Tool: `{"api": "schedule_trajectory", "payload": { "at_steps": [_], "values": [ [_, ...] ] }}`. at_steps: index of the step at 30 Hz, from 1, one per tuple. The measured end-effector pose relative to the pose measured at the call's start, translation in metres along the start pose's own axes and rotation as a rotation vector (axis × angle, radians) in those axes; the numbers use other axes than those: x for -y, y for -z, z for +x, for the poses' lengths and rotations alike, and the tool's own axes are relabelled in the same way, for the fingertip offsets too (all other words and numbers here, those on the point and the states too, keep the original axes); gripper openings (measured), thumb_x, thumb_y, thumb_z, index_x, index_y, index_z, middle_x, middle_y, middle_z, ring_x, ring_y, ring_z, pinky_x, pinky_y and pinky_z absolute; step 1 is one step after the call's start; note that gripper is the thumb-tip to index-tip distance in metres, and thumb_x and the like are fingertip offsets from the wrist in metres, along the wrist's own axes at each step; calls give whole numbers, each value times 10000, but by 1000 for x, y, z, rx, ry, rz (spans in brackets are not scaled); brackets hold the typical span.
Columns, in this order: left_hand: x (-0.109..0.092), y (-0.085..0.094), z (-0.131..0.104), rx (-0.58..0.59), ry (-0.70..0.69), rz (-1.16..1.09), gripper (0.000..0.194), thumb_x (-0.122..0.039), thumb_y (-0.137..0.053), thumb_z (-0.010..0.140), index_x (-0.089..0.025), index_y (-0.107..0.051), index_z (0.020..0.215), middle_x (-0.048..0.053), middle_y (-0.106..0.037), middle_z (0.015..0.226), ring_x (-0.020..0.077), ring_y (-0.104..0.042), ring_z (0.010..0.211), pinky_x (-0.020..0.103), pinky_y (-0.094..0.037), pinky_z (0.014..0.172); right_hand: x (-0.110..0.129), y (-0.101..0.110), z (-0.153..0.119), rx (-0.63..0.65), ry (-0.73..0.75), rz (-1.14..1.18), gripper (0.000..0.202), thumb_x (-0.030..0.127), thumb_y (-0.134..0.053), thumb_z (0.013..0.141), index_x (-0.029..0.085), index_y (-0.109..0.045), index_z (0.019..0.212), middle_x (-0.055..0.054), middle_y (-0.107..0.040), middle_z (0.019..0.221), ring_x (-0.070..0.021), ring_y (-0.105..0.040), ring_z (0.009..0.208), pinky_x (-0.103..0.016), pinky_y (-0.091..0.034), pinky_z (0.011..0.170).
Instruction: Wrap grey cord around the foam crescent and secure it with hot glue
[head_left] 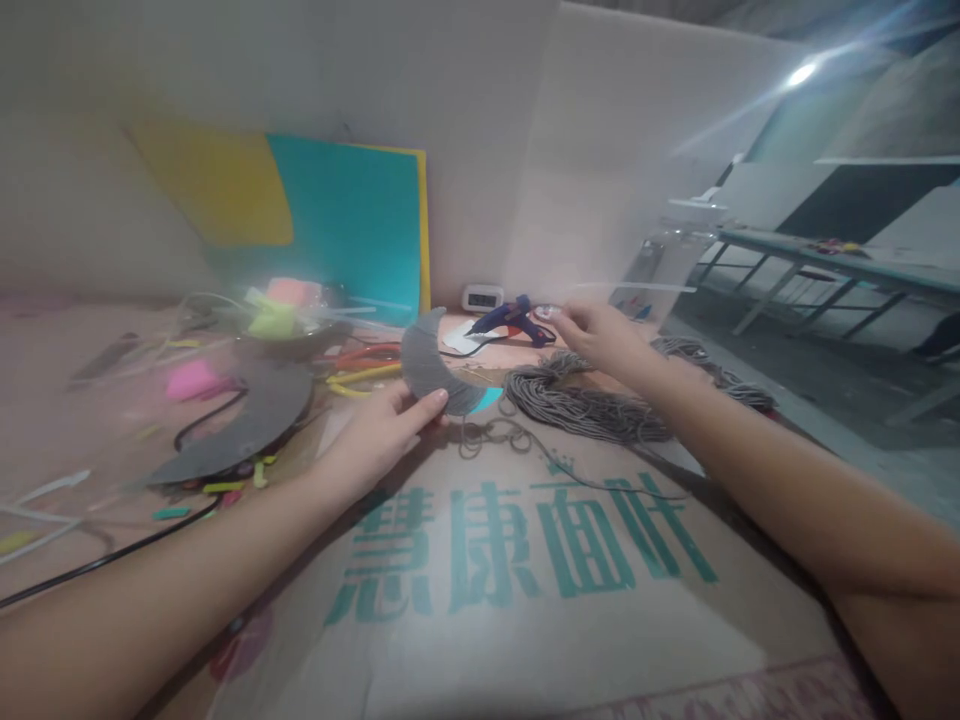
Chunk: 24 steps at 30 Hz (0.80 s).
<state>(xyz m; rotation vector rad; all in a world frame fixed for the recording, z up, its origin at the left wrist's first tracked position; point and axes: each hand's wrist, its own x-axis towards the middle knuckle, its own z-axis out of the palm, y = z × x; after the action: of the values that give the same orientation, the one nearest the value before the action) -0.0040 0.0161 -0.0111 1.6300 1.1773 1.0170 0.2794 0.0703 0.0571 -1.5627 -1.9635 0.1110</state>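
My left hand point(390, 430) pinches the lower edge of a crescent point(431, 365) wrapped in grey yarn. A bare teal tip shows at its right end. My right hand point(596, 335) is raised beside a blue glue gun point(506, 318), thumb and fingers drawn together; what they hold, if anything, is too small to make out. Under my right forearm lies a looped skein of grey yarn point(577, 405). A loose, curly strand of yarn point(555, 462) trails over the printed board point(495, 640) below my hands.
A larger grey crescent point(251, 425) lies at the left among coloured scraps and a black cord point(112, 548). Pink clay-like material point(195, 380), orange-handled scissors point(367, 355) and a small digital clock point(482, 298) are near. Teal and yellow sheets point(352, 225) lean on the wall.
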Motion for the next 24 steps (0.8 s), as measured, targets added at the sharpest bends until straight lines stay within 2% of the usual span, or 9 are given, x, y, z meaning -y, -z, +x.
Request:
{"api": "schedule_trajectory", "payload": {
  "at_steps": [3, 7, 11, 17, 24],
  "values": [
    [0, 0, 0, 5, 5, -1, 396, -566, -607, 834, -176, -613, 765, 10, -641, 707, 166, -584, 685, 264, -436, 659, -11, -1, 6, 49, -94, -13, 255, 320, -598, 902, 186, -560, 689, -18, -608, 642, -136, -496, 577, -286, -310, 568],
    [2, -1, 0, 8, 4, -37, 379, -552, -607, 840, -175, -613, 805, 6, -643, 722, 163, -590, 696, 264, -435, 667, -14, 0, 6, 67, -153, -39, 133, 279, -646, 855, 181, -626, 766, -52, -714, 782, -176, -612, 698, -281, -376, 611],
    [5, -2, 1, 14, -3, -61, 363, -535, -612, 844, -173, -617, 815, 2, -637, 728, 151, -575, 684, 262, -430, 660, -13, 1, 5, 80, -161, -34, 129, 289, -644, 848, 182, -639, 777, -64, -741, 801, -198, -657, 746, -291, -428, 642],
    [7, -3, 2, 10, 8, -57, 372, -533, -606, 847, -162, -633, 832, 12, -635, 723, 152, -571, 681, 266, -431, 646, -17, 2, 5, 106, -154, 68, 42, 175, -591, 819, 178, -629, 800, -70, -757, 807, -193, -691, 733, -298, -475, 662],
    [3, -3, 1, 13, 25, -48, 379, -532, -602, 849, -158, -638, 892, 15, -652, 769, 157, -584, 714, 268, -439, 663, -23, -2, 7, 101, -120, 134, 166, 29, -522, 731, 190, -550, 755, -40, -728, 728, -174, -696, 716, -287, -497, 704]
  ]
}}
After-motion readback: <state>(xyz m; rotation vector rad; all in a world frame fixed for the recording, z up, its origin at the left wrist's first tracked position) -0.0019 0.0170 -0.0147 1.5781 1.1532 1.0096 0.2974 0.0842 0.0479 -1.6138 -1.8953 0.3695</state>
